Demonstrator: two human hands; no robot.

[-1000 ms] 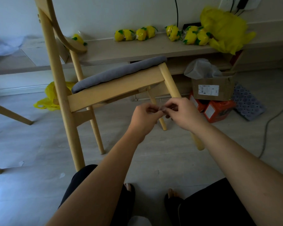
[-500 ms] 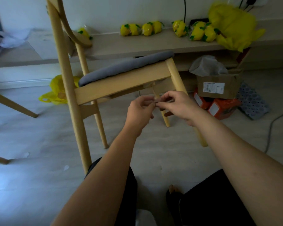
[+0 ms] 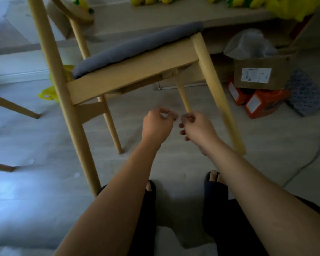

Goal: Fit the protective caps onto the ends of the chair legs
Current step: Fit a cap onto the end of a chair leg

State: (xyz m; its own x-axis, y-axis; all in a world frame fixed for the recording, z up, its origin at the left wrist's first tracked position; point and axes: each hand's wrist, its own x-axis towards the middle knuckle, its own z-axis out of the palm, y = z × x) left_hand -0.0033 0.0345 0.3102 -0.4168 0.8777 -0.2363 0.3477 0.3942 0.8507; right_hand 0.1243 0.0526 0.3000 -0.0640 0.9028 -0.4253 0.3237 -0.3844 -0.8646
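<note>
A light wooden chair (image 3: 129, 74) with a grey seat cushion (image 3: 137, 47) stands tilted on the floor in front of me. Its front leg (image 3: 220, 100) slants down to a bare end at the right. My left hand (image 3: 157, 124) and my right hand (image 3: 196, 126) hover close together below the seat, just apart, each with fingers curled and thumb against fingertips. My right hand seems to pinch a tiny pale piece, probably a protective cap; motion blur hides it. Nothing shows in the left hand's pinch.
A cardboard box (image 3: 257, 74) and orange boxes (image 3: 259, 102) sit on the floor at the right, beside a grey cable (image 3: 310, 159). A low shelf (image 3: 174, 17) with yellow items runs along the wall. Another chair's legs (image 3: 13, 106) poke in at the left. My feet in dark slippers (image 3: 214, 183) are below.
My hands were pinching one small thing together; they have dropped lower and drawn slightly apart. The view has tipped downward toward the floor.
</note>
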